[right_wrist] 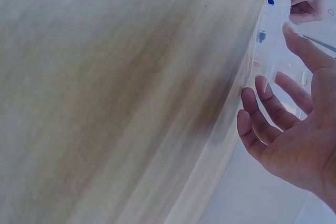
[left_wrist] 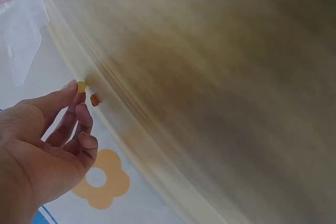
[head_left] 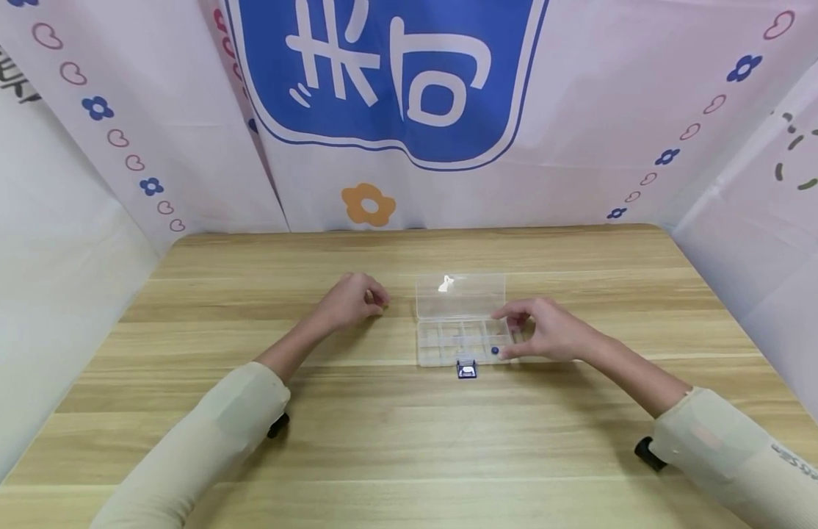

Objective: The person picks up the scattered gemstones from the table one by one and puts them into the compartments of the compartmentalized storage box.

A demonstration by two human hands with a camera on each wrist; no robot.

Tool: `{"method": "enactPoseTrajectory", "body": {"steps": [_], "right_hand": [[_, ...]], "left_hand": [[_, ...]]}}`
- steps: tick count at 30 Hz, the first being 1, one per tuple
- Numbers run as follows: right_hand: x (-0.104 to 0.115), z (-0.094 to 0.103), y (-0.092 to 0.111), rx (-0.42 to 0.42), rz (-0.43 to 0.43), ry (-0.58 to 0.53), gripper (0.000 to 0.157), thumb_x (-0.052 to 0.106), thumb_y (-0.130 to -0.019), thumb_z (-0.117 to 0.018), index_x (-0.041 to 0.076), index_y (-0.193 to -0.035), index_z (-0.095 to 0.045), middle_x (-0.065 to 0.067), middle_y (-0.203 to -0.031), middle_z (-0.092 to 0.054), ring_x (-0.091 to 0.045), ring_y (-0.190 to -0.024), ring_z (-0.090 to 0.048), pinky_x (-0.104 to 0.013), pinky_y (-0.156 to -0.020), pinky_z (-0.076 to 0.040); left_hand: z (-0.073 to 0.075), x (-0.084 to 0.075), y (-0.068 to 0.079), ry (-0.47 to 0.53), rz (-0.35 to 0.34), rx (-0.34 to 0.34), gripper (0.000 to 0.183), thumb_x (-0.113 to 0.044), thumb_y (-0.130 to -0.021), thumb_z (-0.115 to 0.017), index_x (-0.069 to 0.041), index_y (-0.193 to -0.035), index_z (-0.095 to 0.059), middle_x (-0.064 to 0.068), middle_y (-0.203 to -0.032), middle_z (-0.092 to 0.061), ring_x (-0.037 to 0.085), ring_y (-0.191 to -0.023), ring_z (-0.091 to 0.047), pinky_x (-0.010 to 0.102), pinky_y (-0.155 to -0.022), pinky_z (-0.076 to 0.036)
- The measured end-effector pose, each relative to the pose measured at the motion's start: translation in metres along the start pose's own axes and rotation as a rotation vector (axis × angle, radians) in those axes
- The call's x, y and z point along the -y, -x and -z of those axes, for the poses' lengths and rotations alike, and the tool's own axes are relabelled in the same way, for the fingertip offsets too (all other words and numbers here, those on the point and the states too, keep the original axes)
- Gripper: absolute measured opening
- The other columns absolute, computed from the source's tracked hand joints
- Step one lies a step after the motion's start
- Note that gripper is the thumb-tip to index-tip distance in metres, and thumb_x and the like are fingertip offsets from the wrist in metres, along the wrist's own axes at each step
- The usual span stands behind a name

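In the left wrist view, my left hand (left_wrist: 47,140) pinches a small round yellow piece (left_wrist: 81,87) between thumb and fingertip. A small orange-brown piece (left_wrist: 94,100) lies on the table just beyond those fingers. The head view has the left hand (head_left: 354,300) low over the table, left of a clear compartment box (head_left: 430,355). The box lies with its lid (head_left: 475,294) raised and its blue latch (head_left: 467,369) towards me. At the box's right end, my right hand (head_left: 548,330) holds it between thumb and forefinger. A dark blue round piece (head_left: 495,350) sits in a right-hand compartment.
The wooden table (head_left: 396,448) reaches back to a white printed cloth (head_left: 601,110) with a blue sign. White cloth also hangs at both sides. A black object (head_left: 649,453) shows beneath the right sleeve, another (head_left: 277,426) beneath the left.
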State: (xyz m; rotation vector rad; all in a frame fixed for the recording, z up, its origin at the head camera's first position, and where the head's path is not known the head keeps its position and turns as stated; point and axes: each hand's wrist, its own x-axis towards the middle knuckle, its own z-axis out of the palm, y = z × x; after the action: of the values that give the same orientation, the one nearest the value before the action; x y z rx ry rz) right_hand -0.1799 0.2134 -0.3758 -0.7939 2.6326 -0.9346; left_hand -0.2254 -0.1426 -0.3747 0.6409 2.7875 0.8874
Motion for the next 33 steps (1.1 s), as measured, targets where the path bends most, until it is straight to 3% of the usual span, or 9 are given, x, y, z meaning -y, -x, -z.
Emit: {"method": "enactPoseTrajectory", "body": {"steps": [24, 33], "right_hand": [[0.0010, -0.0003, 0.0005, 0.001, 0.004, 0.004, 0.060, 0.023, -0.078, -0.093, -0.003, -0.127, -0.069, -0.004, -0.095, -0.063, -0.021, -0.090, -0.056, -0.039, -0.083, -0.050], [0.0021, 0.0004, 0.0000, 0.006, -0.007, 0.002, 0.060, 0.024, -0.078, -0.093, -0.003, -0.127, -0.069, -0.004, -0.097, -0.064, -0.022, -0.092, -0.056, -0.039, -0.084, -0.050]], "left_hand": [[0.0006, -0.0034, 0.0011, -0.007, -0.052, 0.019, 0.005, 0.005, -0.090, -0.076, 0.000, -0.090, -0.079, 0.010, -0.092, -0.077, 0.023, -0.089, -0.071, 0.038, -0.081, -0.058], [0.0014, -0.0078, 0.0024, 0.019, -0.087, 0.001, 0.004, 0.002, -0.091, -0.076, 0.000, -0.089, -0.079, 0.009, -0.088, -0.077, 0.016, -0.075, -0.065, 0.031, -0.072, -0.054]]}}
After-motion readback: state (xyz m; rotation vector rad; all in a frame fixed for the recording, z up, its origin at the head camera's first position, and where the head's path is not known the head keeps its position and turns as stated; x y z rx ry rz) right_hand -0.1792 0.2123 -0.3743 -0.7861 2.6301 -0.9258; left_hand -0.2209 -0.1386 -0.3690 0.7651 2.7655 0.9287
